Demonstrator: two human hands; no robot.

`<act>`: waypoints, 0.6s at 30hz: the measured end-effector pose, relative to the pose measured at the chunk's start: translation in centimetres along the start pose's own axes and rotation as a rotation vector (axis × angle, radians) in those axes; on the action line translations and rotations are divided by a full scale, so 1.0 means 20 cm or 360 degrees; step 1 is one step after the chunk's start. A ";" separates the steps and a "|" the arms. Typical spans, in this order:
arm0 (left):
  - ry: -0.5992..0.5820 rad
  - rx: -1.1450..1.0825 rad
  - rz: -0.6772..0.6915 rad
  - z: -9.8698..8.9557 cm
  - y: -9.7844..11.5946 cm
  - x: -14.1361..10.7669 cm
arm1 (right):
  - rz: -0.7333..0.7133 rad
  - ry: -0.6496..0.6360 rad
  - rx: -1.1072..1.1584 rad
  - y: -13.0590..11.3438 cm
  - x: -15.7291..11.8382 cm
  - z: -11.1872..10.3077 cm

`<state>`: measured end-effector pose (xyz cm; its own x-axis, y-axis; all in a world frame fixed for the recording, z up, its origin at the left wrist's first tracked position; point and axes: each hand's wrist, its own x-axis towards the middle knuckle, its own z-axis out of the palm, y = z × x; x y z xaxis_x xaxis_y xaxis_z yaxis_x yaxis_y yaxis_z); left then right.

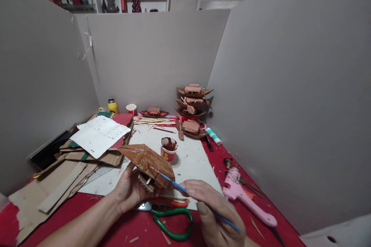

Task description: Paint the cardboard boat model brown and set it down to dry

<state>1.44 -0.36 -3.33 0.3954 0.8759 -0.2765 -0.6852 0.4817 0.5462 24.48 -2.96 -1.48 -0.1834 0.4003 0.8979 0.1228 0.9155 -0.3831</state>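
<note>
My left hand point(131, 185) grips a small brown model boat point(146, 162), tipped so that its hull bottom faces up and toward me. Its little ridged roof shows below the hull, near my fingers. A thin blue paintbrush point(174, 184) is pinched in my right hand point(216, 210), its tip touching the side of the hull. The hull is a patchy brown. Just behind the boat stands a red and white paper cup point(168, 149) with dark brown paint inside and on its rim. Part of my left fingers is hidden behind the boat.
Scissors with green and orange handles point(174, 222) lie below the boat. A pink glue gun point(249, 200) rests at right. Finished-looking model boats point(194, 102) are stacked at the back. Cardboard point(66, 173) and a drawn sheet point(100, 135) lie left. Grey partitions point(156, 54) enclose the table.
</note>
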 end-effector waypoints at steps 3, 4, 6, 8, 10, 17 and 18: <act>-0.0054 0.0048 -0.0041 -0.01 -0.02 0.00 | -0.0019 -0.0055 -0.0025 0.00 0.01 0.01; -0.0065 0.0058 -0.0045 -0.01 -0.02 0.01 | -0.0002 -0.0050 -0.0034 0.00 0.01 0.01; -0.0072 0.0050 -0.0034 -0.02 -0.01 0.01 | 0.0039 -0.0002 -0.0037 0.00 0.00 0.01; -0.0056 -0.0004 0.0002 -0.02 0.00 0.01 | 0.0071 0.0051 -0.0045 0.00 -0.02 0.01; -0.0035 -0.0071 0.0034 -0.02 0.00 0.00 | 0.0083 0.0098 -0.0059 0.01 -0.03 0.00; 0.0000 -0.0030 -0.0008 -0.02 -0.02 0.00 | -0.0096 -0.0023 -0.0068 0.00 -0.01 -0.01; -0.0001 -0.0021 -0.0016 -0.02 -0.02 -0.01 | -0.0103 -0.0043 -0.0076 0.00 0.00 -0.01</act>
<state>1.46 -0.64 -3.77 0.4028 0.8709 -0.2814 -0.6891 0.4910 0.5330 24.63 -3.01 -1.48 -0.2188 0.3421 0.9139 0.1562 0.9367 -0.3133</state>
